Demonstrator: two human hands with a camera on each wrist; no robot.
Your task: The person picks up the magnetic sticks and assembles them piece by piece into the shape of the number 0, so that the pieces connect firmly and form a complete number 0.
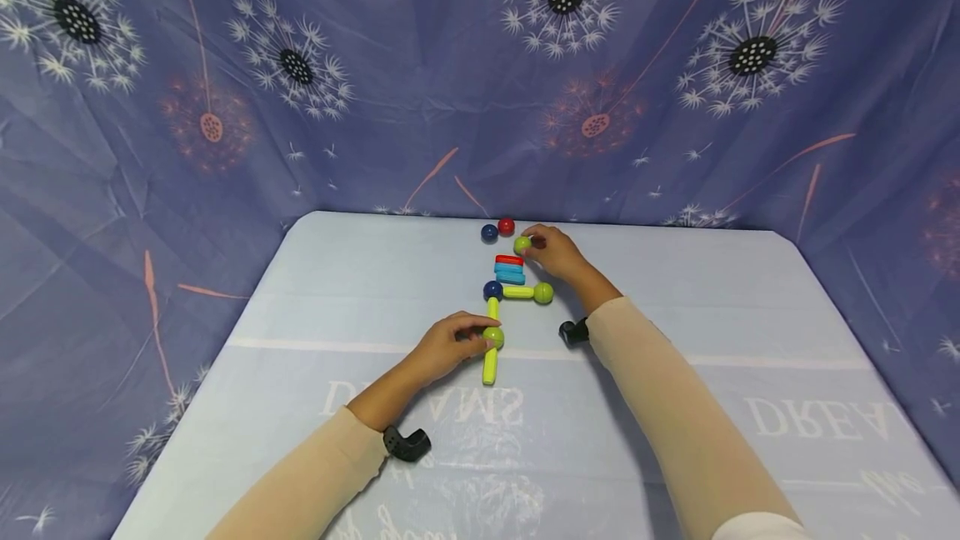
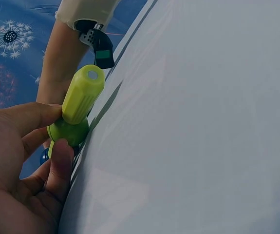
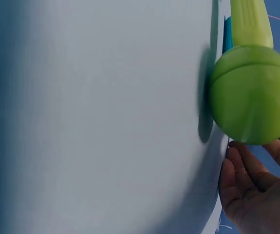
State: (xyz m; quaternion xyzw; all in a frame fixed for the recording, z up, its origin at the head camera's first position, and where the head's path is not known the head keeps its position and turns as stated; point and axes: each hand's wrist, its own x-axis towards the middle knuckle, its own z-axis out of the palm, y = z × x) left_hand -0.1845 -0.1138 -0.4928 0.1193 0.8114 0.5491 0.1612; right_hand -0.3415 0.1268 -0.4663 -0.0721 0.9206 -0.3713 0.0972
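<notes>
My left hand (image 1: 450,346) pinches a green ball (image 1: 493,337) between thumb and fingers; a yellow stick (image 1: 490,367) extends from it toward the near side, and another yellow stick (image 1: 492,307) joins it to a dark blue ball (image 1: 492,291). From that blue ball a yellow stick (image 1: 518,292) runs right to a green ball (image 1: 543,293). Farther back, my right hand (image 1: 557,252) holds a separate green ball (image 1: 522,245) at its fingertips. In the left wrist view, the left hand (image 2: 18,161) grips the ball (image 2: 67,130) below the stick's end (image 2: 84,95).
A red stick (image 1: 509,260) and blue sticks (image 1: 510,273) lie side by side between the joined pieces and the back. A dark blue ball (image 1: 489,233) and a red ball (image 1: 506,227) sit near the table's back edge, before a patterned cloth (image 1: 420,107).
</notes>
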